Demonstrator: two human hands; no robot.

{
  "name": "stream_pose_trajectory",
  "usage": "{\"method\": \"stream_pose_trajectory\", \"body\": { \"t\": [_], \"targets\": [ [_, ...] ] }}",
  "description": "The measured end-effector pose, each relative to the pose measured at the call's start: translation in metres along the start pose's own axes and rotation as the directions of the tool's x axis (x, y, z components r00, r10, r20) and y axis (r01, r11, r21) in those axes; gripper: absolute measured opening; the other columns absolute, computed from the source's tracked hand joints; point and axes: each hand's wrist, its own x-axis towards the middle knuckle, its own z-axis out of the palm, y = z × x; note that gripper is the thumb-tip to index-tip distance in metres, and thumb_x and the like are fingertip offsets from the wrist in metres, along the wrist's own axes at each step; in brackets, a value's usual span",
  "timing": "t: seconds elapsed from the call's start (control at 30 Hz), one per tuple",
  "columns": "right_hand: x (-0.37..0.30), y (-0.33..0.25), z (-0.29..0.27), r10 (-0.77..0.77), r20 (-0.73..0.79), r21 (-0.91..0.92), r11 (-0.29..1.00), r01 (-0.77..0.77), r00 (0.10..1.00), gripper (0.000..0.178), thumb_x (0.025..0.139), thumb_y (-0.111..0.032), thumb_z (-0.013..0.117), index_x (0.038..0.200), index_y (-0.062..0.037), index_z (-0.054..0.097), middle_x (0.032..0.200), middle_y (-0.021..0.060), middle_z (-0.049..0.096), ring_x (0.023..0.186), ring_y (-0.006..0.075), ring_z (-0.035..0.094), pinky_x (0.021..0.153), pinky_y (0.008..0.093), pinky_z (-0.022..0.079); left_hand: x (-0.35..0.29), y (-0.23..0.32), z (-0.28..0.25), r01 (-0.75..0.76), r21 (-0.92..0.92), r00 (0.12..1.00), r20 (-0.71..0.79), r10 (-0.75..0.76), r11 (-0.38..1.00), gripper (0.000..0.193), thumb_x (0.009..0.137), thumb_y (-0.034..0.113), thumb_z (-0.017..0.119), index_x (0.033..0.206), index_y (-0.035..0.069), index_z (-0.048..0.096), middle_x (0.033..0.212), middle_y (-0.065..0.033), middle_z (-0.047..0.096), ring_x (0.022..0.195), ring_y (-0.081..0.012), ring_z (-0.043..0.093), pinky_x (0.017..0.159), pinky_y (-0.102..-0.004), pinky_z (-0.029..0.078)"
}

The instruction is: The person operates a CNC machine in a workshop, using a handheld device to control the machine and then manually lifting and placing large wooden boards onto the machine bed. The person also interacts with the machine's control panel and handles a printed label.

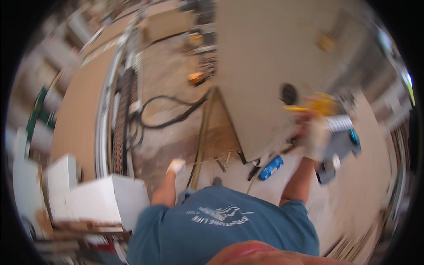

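My right hand (318, 139), in a pale glove, reaches forward over the right side of a large beige panel (260, 75). It appears closed on a yellow tool (321, 104) with some red by the fingers; motion blur hides its exact kind. A dark round disc (289, 94) shows just left of the tool; whether they are joined I cannot tell. Beside the hand lies a white ribbed piece (339, 123). My left hand (176, 166), also in a pale glove, hangs low at my left, away from the panel. Its fingers are too smeared to read.
A blue object (270, 168) lies right of my feet, near a grey-and-teal case (329, 165). Wrenches (227, 160) are on the floor. A black cable (170, 121) loops toward a rail (104, 128) at left. White box-like machine housing (95, 201) stands near left.
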Motion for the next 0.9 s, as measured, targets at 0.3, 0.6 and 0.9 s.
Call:
{"method": "stream_pose_trajectory", "body": {
  "t": [0.3, 0.6, 0.9],
  "targets": [
    [0.142, -0.145, 0.0, -0.536, -0.368, -0.325, 0.84, 0.435, 0.76, 0.031, 0.103, -0.022, 0.06, 0.122, 0.0025, 0.06, 0.077, 0.0061, 0.05, 0.062, 0.0123, 0.042, 0.052, 0.0282, 0.033, 0.006, -0.109, -0.009, 0.593, -0.754, 0.459, 0.605, -0.65, -0.284, 0.02, 0.096, 0.024, 0.062, 0.093, 0.007, 0.072, 0.077, -0.0103, 0.071, 0.063, -0.0249, 0.068, 0.056, -0.0416, 0.053],
    [0.265, 0.017, 0.176, -0.514, -0.2, -0.639, 0.714, 0.287, 0.834, 0.033, 0.101, -0.022, 0.058, 0.125, 0.0012, 0.061, 0.086, 0.0095, 0.056, 0.073, 0.0171, 0.049, 0.062, 0.0312, 0.039, -0.07, -0.345, -0.008, 0.756, 0.309, 0.41, 0.463, -0.786, 0.577, 0.031, 0.098, 0.025, 0.064, 0.128, 0.023, 0.073, 0.134, 0.0072, 0.07, 0.122, -0.0181, 0.066, 0.094, -0.0398, 0.053],
    [0.332, 0.236, 0.383, -0.237, -0.105, -0.951, 0.307, -0.028, 0.966, 0.036, 0.1, -0.021, 0.056, 0.128, -0.0001, 0.061, 0.096, 0.013, 0.062, 0.083, 0.022, 0.057, 0.073, 0.0341, 0.045, -0.238, -0.574, 0.055, -0.944, -0.319, -0.181, 0.72, -0.67, -0.087, 0.076, 0.104, 0.064, 0.043, 0.146, 0.0, 0.048, 0.138, -0.015, 0.061, 0.112, -0.024, 0.065, 0.088, -0.0352, 0.055]
  ]
}}
